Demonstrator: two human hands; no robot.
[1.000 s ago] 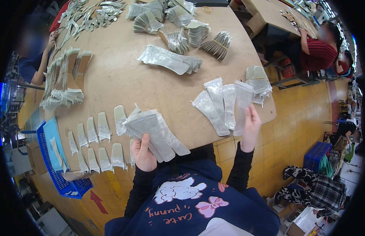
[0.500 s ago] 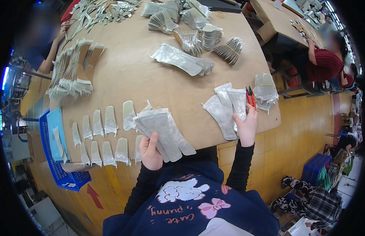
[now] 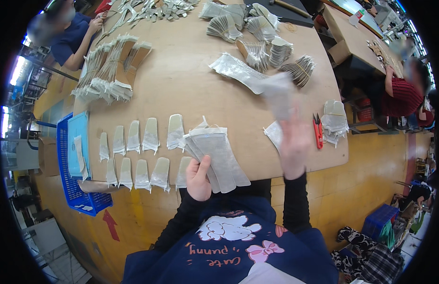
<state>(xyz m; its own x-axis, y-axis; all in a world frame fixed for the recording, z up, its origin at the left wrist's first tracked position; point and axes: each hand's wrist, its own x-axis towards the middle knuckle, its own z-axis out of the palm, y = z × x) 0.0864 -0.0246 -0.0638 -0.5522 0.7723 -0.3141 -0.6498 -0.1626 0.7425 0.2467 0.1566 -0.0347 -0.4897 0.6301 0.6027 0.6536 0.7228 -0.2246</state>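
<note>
The left hand grasps a fan of pale pieces near the table's edge. At its 2 o'clock, the right hand is blurred, but seems to pinch 1 blurred piece. I judge the work partly done: several pieces are gathered, while at least 1 loose piece remains at the right hand's 9 o'clock. Red snips lie at its 3 o'clock. At the left hand's 9 to 11 o'clock, 2 rows of short pieces are already laid out.

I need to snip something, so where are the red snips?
In the head view, the red snips lie on the table at right, between the right hand and a banded bundle of pale pieces.
</note>
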